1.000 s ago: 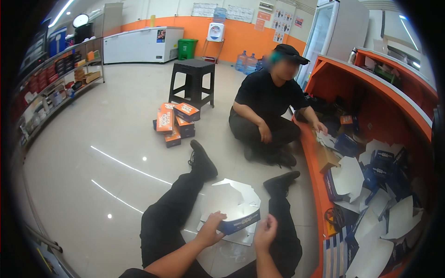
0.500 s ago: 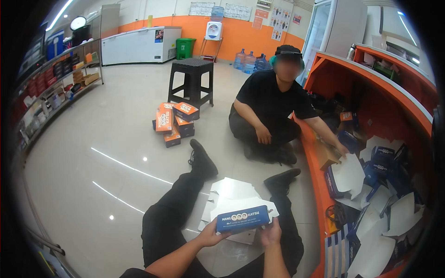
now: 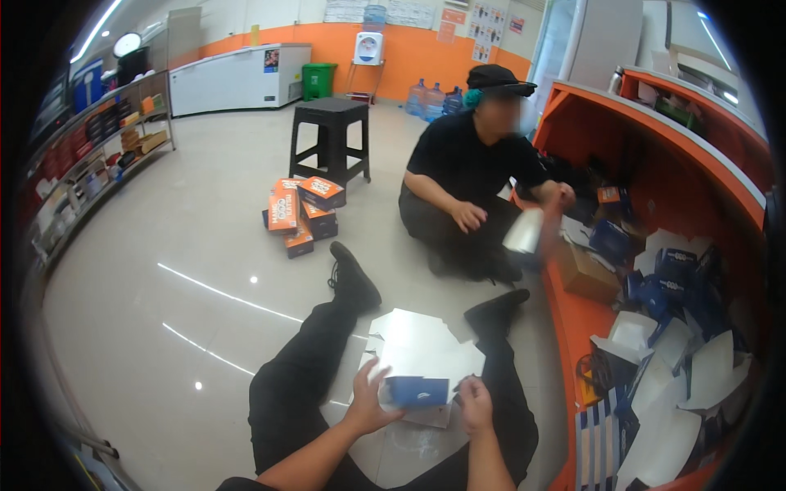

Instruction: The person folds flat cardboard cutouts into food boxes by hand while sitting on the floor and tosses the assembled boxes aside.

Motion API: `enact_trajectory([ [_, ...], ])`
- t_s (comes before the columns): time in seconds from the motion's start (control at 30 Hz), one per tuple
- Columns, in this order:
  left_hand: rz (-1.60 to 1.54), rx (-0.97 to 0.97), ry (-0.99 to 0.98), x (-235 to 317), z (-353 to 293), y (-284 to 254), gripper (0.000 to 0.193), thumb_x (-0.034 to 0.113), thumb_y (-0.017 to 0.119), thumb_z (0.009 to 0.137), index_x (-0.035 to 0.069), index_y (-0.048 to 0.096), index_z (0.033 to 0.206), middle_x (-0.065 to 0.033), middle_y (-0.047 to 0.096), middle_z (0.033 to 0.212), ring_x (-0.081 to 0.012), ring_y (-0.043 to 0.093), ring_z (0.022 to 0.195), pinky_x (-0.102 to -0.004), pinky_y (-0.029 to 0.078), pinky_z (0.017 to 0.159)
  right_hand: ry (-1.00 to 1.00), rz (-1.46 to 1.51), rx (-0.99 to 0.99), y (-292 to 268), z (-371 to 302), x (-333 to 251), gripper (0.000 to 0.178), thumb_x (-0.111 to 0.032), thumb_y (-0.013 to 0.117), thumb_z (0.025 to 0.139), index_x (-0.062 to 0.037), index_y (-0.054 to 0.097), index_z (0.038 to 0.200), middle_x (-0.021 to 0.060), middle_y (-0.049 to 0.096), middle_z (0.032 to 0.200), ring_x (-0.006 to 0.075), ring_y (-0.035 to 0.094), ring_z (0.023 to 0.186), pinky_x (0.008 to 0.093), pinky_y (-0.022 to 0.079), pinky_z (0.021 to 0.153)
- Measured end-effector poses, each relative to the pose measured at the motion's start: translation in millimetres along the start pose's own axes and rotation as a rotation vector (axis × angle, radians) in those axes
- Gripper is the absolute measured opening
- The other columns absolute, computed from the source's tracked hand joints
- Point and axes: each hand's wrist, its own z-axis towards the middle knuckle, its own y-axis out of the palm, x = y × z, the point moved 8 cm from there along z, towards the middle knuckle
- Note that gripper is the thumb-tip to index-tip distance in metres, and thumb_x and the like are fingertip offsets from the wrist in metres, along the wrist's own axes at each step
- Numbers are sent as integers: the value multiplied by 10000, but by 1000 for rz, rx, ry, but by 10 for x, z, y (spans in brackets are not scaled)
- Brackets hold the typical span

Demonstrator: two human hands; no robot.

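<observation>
A blue takeaway carton (image 3: 419, 391), its white inside turned up, stands part-folded between my legs. My left hand (image 3: 371, 401) is at its left end, fingers spread and the thumb close to the blue panel. At the right end, the fingers of my right hand (image 3: 476, 407) are pinched together on the carton's edge flap. Flat white carton sheets (image 3: 409, 329) lie on the floor beneath and beyond it; where the carton's lid ends and the sheets begin is hard to tell.
A co-worker (image 3: 475, 155) sits ahead, with a motion-blurred white carton (image 3: 524, 231) near one hand. Orange shelving (image 3: 565, 327) at right holds unfolded cartons (image 3: 663, 393) and a brown box (image 3: 585, 274). Folded orange-and-blue boxes (image 3: 283, 211) are piled by a black stool (image 3: 329, 139).
The carton has tipped, its printed front no longer facing me. My left hand has spread its fingers; my right has moved up its side. The co-worker has drawn a carton off the shelf.
</observation>
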Motion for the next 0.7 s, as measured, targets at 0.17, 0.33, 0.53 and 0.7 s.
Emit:
enact_trajectory([
  [0.17,-17,-181,312,477,-10,-23,561,240,917,628,200,711,1148,-154,528,1385,-383,497,1287,-470,403,1088,-140,-388,-11,511,-250,-436,285,-157,762,914,31,668,1107,156,525,1337,270,580,1217,313,557,908],
  [0.33,-37,-263,285,414,-7,52,518,166,906,606,175,713,1086,-73,630,1278,-312,601,1150,-438,471,983,-109,-411,-215,684,-329,-548,382,-207,805,881,6,701,1181,209,465,1431,310,580,1250,358,565,944],
  [0.53,-107,-340,200,288,9,113,536,141,906,594,202,719,1093,-46,618,1288,-292,561,1189,-429,426,1015,-28,-503,-273,614,-312,-564,353,-134,830,835,5,715,1138,158,494,1376,271,682,1089,351,579,926],
  [0.7,-84,-343,231,309,22,96,535,103,897,592,223,734,1088,-38,611,1296,-281,550,1198,-425,411,1027,-153,-537,-126,715,-384,-648,375,-175,862,801,10,738,1103,202,537,1330,295,697,1051,361,558,946],
])
